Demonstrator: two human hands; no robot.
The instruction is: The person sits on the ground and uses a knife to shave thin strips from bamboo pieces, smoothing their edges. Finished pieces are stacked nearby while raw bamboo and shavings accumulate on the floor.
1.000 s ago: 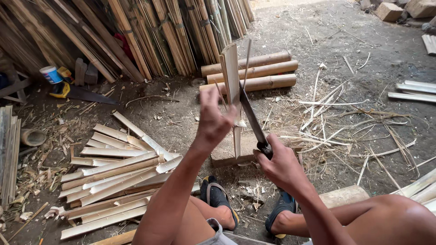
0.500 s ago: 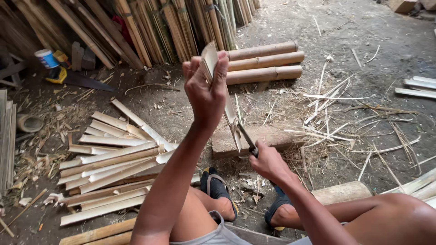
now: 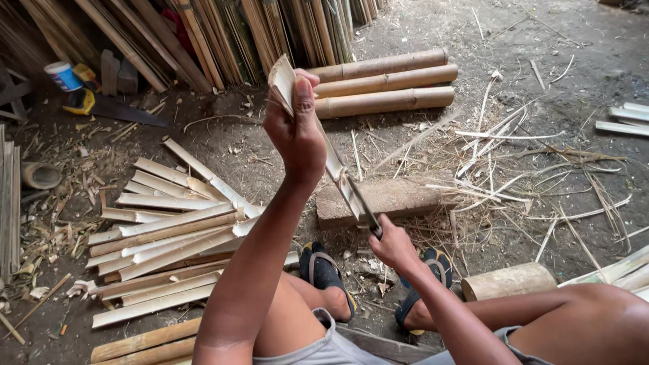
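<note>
My left hand [image 3: 295, 132] is raised in front of me, gripping the top end of a pale bamboo slat [image 3: 282, 81] that runs down to a flat wooden block [image 3: 399, 196] on the ground. My right hand [image 3: 393, 245] is lower, closed on the handle of a dark-bladed knife [image 3: 359, 203] whose blade lies along the slat's lower part, just above the block. My feet in dark sandals [image 3: 323, 269] rest behind the block.
A pile of split bamboo slats [image 3: 162, 230] lies at the left. Three round bamboo poles [image 3: 385, 81] lie beyond the block, with stacked canes [image 3: 203, 34] behind. Thin shavings [image 3: 514, 155] litter the right. A short log [image 3: 507, 280] sits by my right knee.
My right hand has driven the knife down the slat from up near the left hand to just above the block. The left hand has risen and turned at the slat's top.
</note>
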